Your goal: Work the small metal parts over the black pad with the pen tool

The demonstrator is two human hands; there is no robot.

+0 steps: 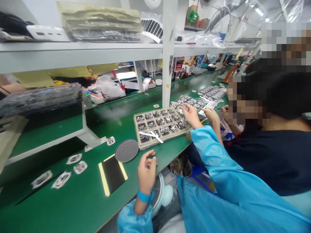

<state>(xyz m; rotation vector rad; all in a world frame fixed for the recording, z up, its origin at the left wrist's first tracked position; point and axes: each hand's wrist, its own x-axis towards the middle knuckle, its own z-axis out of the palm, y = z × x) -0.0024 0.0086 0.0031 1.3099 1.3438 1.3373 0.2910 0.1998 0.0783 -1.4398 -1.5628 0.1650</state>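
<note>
Right hand (191, 115), grip unclear, is reaching the component tray (145, 145) at its three-o'clock edge, left hand (147, 168) resting half-curled, empty, at six.

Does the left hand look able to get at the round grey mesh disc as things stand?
Probably yes: the left hand sits just beside the round grey mesh disc, with only bare green table between them.

Parts (159, 122) in tray (155, 142) too small to identify; right hand (191, 115) hides tray corner; left hand (146, 170) fingers (152, 160) curled, hold unclear.
</note>
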